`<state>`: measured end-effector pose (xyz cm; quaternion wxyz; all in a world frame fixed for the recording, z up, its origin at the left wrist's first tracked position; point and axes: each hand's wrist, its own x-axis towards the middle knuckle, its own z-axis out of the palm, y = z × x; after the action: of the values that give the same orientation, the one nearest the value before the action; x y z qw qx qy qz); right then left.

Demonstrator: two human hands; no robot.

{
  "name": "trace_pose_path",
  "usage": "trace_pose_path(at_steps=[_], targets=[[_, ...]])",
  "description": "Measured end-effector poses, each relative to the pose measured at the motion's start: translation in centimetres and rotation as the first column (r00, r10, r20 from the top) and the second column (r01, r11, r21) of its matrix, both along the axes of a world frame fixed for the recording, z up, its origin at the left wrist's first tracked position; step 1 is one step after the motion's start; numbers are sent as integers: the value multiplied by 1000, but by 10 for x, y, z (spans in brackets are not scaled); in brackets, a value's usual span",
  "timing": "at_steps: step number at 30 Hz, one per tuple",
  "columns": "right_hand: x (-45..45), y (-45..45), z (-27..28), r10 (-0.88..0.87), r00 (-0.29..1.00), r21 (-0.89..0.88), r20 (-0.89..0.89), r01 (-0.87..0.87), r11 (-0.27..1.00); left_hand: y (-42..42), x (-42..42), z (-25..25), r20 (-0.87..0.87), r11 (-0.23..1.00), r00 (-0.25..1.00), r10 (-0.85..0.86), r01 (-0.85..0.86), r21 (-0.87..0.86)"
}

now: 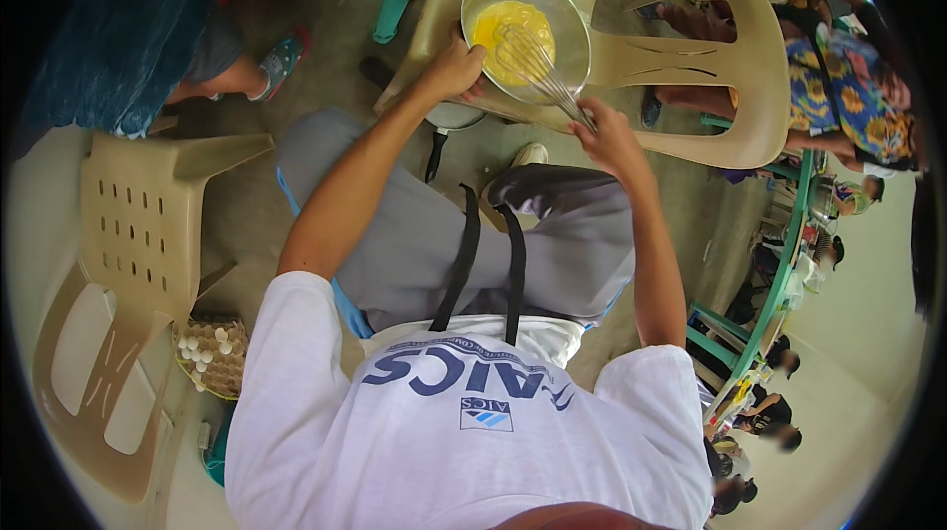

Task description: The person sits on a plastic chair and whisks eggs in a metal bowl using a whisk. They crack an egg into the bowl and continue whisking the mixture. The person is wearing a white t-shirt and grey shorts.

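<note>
A metal mixing bowl (573,20) rests on the seat of a beige plastic chair (755,64) in front of me. Yellow beaten egg-like liquid (492,31) covers the bowl's bottom, with foam or bubbles on part of it. My left hand (459,70) grips the bowl's near left rim. In my right hand (607,132) is the handle of a wire balloon whisk (544,75). Its wire loops dip into the yellow liquid, and the handle leans over the bowl's near right rim.
A pan with a black handle (436,155) is low down beyond my knees, partly under the chair. Another beige chair (133,219) stands at left, beside egg trays (214,356) holding several white eggs. People stand near, and a green-edged table (788,249) runs along the right.
</note>
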<state>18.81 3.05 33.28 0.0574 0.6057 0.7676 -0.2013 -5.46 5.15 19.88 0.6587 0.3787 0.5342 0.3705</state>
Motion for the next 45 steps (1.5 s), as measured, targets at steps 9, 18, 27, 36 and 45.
trace_pose_path(at_steps=[9, 18, 27, 36, 45], targets=[[1, 10, 6, 40, 999, -23, 10, -40, 999, 1, -2, -3, 41, 999, 999, 33, -34, 37], [-9, 12, 6, 17, 998, -30, 64, -15, 999, 2, -2, -9, 18, 999, 1000, 11, -11, 33], [-28, 11, 6, -76, 979, -25, 189, 82, 996, 6, -2, -17, 32, 997, 999, 27, -29, 68], [-29, 7, 5, 26, 994, 16, 105, -28, 999, 8, 1, -17, -41, 994, 998, 52, -48, 97], [-18, 5, 2, 107, 993, 4, 56, -108, 994, 4, 0, -10, -37, 996, 998, 45, -42, 85]])
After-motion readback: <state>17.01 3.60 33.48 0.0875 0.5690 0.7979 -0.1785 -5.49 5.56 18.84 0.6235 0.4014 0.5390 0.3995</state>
